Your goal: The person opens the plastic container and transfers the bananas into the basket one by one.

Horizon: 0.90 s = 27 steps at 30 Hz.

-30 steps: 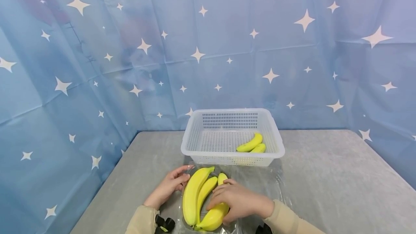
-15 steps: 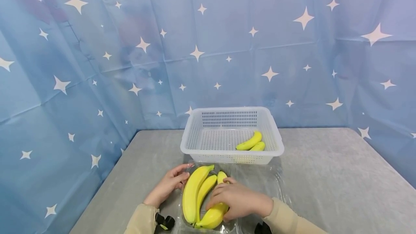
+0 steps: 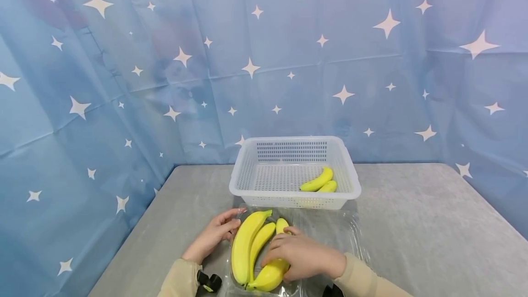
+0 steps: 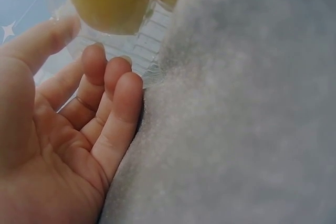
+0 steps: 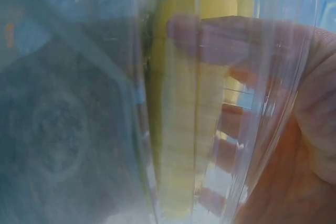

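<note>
My right hand (image 3: 294,253) reaches into a clear plastic clamshell box and holds a yellow banana (image 3: 269,278), thumb on one side and fingers on the other. In the right wrist view, that banana (image 5: 181,103) shows blurred through the plastic wall. Two more bananas lie on the left of the box: a large one (image 3: 245,246) and a slimmer one (image 3: 261,240) beside it. At the box's left edge, my left hand (image 3: 212,237) rests with relaxed, slightly bent fingers. Its fingertips (image 4: 94,61) are right at the plastic (image 4: 142,56) in the left wrist view.
Behind the box stands a white perforated basket (image 3: 294,195) with two small bananas (image 3: 317,181) at its right end. The clear lid (image 3: 330,230) spreads to the right under my right forearm. Grey tabletop (image 3: 429,223) surrounds everything, and a starry blue curtain (image 3: 297,90) hangs behind.
</note>
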Motion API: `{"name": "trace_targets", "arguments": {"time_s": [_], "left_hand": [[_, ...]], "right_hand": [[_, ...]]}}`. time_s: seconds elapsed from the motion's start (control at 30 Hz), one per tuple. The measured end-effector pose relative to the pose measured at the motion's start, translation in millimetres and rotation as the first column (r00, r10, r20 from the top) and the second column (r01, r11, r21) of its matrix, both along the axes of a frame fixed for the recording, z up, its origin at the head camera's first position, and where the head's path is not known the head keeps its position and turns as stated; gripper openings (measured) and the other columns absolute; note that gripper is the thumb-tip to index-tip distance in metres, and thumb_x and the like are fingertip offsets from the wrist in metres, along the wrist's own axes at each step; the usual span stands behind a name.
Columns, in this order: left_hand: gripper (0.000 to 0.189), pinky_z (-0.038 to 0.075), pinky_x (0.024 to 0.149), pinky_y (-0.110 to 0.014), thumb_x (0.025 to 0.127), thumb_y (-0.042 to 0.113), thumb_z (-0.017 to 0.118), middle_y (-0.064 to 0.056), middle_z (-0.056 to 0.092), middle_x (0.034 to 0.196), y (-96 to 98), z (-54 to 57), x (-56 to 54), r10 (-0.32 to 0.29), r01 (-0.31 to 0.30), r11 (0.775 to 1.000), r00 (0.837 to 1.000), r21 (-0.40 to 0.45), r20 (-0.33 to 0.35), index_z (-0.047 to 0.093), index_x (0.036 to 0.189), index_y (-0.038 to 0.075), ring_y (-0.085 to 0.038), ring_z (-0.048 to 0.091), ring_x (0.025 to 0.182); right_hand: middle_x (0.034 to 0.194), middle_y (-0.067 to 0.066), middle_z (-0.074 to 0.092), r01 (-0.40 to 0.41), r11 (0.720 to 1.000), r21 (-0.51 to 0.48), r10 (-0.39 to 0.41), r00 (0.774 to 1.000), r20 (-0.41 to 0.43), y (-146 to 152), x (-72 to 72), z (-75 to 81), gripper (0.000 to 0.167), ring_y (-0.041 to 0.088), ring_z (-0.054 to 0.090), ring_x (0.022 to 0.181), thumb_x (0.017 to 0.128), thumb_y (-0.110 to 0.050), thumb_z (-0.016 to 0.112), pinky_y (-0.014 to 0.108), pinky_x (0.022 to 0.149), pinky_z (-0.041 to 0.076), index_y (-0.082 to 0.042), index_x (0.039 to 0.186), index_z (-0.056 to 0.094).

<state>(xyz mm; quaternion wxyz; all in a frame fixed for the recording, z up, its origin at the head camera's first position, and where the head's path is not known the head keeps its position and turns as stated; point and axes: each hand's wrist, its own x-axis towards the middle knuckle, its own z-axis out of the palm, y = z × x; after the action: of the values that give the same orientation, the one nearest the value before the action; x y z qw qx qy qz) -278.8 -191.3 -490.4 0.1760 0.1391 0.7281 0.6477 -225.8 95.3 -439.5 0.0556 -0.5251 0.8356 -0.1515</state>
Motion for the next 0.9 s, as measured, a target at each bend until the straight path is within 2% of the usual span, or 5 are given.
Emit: {"name": "trace_targets", "arguments": {"time_s": [0.4,0.77,0.9], "left_hand": [[0.049,0.052,0.060,-0.027,0.101,0.023,0.054,-0.008,0.059,0.095,-1.5,1.9,-3.7,0.012,-0.012,1.000,1.000,-0.006,-0.021,0.042,0.145,0.004,-0.011,0.055,0.069],[0.049,0.052,0.061,-0.028,0.101,0.025,0.054,-0.010,0.061,0.101,0.2,-1.0,-2.7,0.015,-0.015,0.999,1.000,-0.034,0.001,0.044,0.145,0.006,-0.014,0.058,0.071],[0.049,0.052,0.062,-0.028,0.100,0.026,0.054,-0.011,0.060,0.114,-0.5,-2.0,-2.7,0.021,-0.021,0.999,1.000,-0.037,-0.002,0.044,0.145,0.007,-0.014,0.059,0.073]], "right_hand": [[0.120,-0.018,0.059,-0.061,0.998,0.023,0.064,0.986,-0.155,-1.0,1.7,4.8,0.061,0.006,0.049,0.116,0.072,-0.018,0.082,0.061,0.099,0.033,-0.033,0.128,0.062],[0.118,-0.018,0.058,-0.014,1.000,0.024,0.018,0.984,-0.175,3.3,5.4,9.4,0.060,0.007,0.049,0.115,0.071,-0.022,0.084,0.066,0.101,0.027,-0.035,0.126,0.062],[0.116,-0.019,0.058,-0.007,1.000,0.006,0.008,0.982,-0.189,4.9,8.5,14.1,0.060,0.007,0.050,0.113,0.071,-0.021,0.084,0.067,0.102,0.026,-0.036,0.125,0.062]]}}
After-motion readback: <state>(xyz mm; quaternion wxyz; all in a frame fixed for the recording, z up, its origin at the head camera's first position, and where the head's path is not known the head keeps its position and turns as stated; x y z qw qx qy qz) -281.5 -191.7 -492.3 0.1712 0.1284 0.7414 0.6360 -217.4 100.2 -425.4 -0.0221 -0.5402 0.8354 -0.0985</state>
